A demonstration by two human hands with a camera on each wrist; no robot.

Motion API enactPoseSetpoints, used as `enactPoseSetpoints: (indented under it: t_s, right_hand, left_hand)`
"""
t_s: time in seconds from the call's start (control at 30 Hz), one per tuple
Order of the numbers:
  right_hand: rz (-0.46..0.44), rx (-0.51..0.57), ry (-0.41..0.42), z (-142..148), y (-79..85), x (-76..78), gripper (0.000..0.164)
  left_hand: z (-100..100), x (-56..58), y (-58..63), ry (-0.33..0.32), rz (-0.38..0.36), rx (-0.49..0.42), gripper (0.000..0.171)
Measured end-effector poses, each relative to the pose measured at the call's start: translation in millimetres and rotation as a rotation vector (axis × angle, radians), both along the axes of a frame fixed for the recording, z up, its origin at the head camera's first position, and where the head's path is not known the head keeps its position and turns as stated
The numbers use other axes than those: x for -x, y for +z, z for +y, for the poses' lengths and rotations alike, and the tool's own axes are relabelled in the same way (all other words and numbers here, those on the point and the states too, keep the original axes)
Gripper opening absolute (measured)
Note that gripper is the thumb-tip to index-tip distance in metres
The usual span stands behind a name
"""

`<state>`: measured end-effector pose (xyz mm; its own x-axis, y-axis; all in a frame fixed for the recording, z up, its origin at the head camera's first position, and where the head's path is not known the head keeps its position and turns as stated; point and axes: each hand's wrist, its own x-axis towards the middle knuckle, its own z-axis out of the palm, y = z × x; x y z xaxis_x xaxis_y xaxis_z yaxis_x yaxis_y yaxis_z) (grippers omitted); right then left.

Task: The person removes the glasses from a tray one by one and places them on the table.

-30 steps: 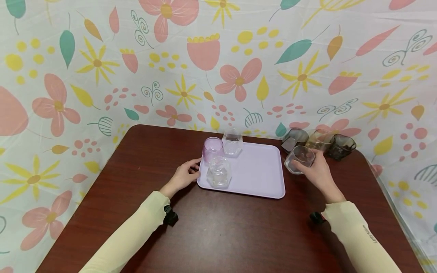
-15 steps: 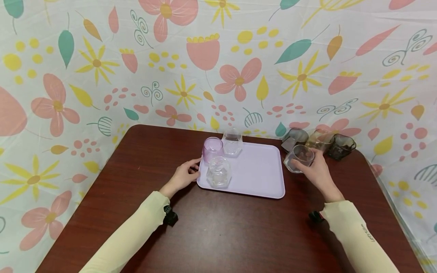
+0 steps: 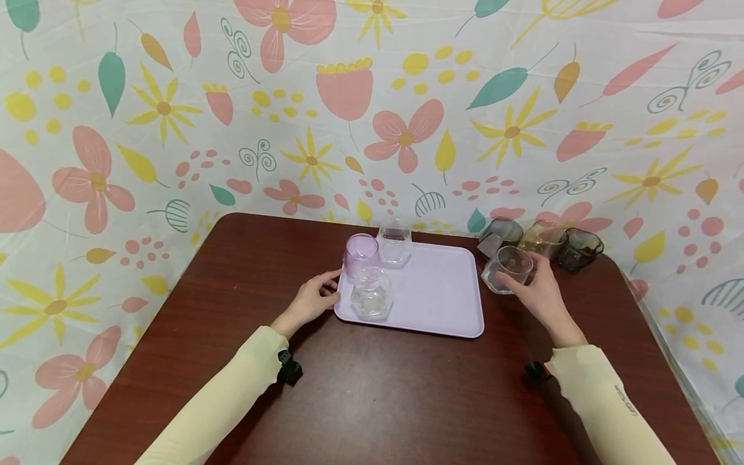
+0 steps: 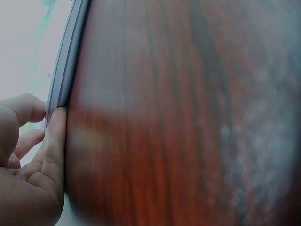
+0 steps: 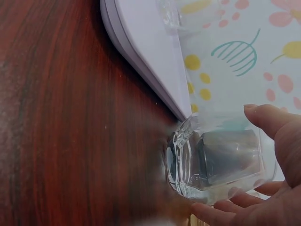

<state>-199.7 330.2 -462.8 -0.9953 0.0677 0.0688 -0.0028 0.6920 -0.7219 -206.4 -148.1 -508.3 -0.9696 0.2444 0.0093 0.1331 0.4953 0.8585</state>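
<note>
My right hand (image 3: 543, 294) grips a clear drinking glass (image 3: 509, 266) just off the right side of the pale lilac tray (image 3: 438, 290). In the right wrist view, thumb and fingers hold the glass (image 5: 228, 157) from both sides, and its thick faceted base sits close to the tray corner (image 5: 141, 47). On the opposite side, my left hand (image 3: 310, 298) pinches the tray's left edge, thumb (image 4: 33, 109) against the rim. Along that end of the tray stand a purple glass (image 3: 361, 255), a clear glass (image 3: 394, 243) behind it and another clear glass (image 3: 372, 296) in front.
Beyond my right hand are a smoky grey glass (image 3: 501, 236), an amber-tinted glass (image 3: 542, 236) and a dark grey glass (image 3: 580, 250), near the back right of the brown wooden table (image 3: 349, 394). A flower-patterned cloth (image 3: 407, 77) hangs right behind the table.
</note>
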Motion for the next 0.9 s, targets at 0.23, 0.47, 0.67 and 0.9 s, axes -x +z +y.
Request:
enactPoseSetpoints:
  t_s: [0.23, 0.47, 0.67, 0.9]
  right_hand:
    - [0.017, 0.041, 0.0, 1.6, 3.4, -11.1, 0.095]
    - [0.032, 0.062, 0.008, 1.6, 6.8, -23.1, 0.091]
    - [0.055, 0.058, -0.004, -0.2, 8.6, -31.8, 0.089]
    - [0.054, 0.05, -0.022, -3.1, 11.9, -43.0, 0.089]
  left_hand:
    - [-1.8, 0.4, -0.8, 0.003, 0.004, 0.015, 0.057]
    - [-2.4, 0.8, -3.0, -0.001, 0.001, 0.012, 0.057]
    - [-1.7, 0.8, -1.8, 0.0, -0.005, 0.015, 0.057]
    - [-1.2, 2.7, -4.0, -0.003, -0.015, 0.019, 0.057]
